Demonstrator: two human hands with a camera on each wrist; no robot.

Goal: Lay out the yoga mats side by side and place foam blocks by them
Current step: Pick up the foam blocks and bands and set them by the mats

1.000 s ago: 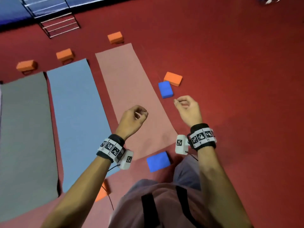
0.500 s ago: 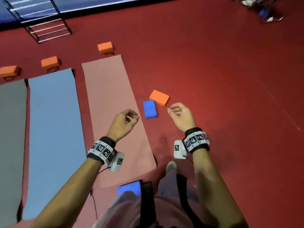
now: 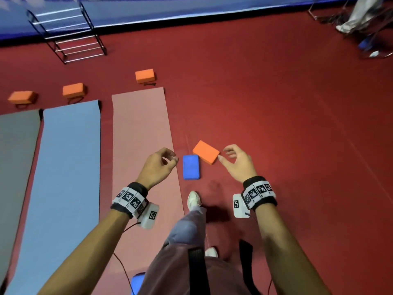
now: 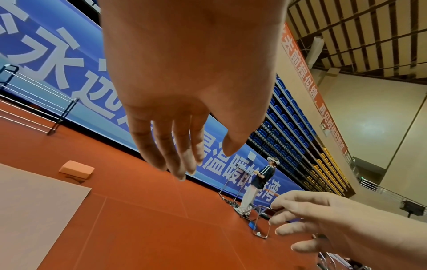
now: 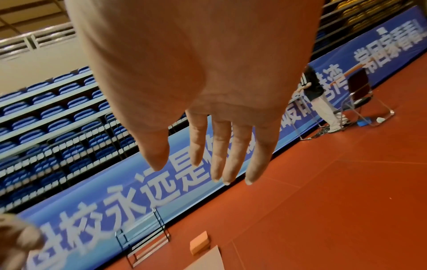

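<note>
Three yoga mats lie side by side: grey, blue and pink. An orange foam block stands at the far end of each. Right of the pink mat a blue block and an orange block lie flat on the floor, touching at a corner. My left hand hovers over the pink mat's right edge, loosely curled and empty. My right hand hovers just right of the loose orange block, fingers relaxed and empty. Both wrist views show spread, empty fingers.
Another blue block lies behind me near the pink mat's near end. My foot stands just short of the loose blocks. A metal rack stands by the blue banner wall. A person and a chair are far right.
I have walked forward along the pink mat, so the loose blue and orange blocks now lie right under my hands. My right hand's fingers have uncurled beside the orange block.
</note>
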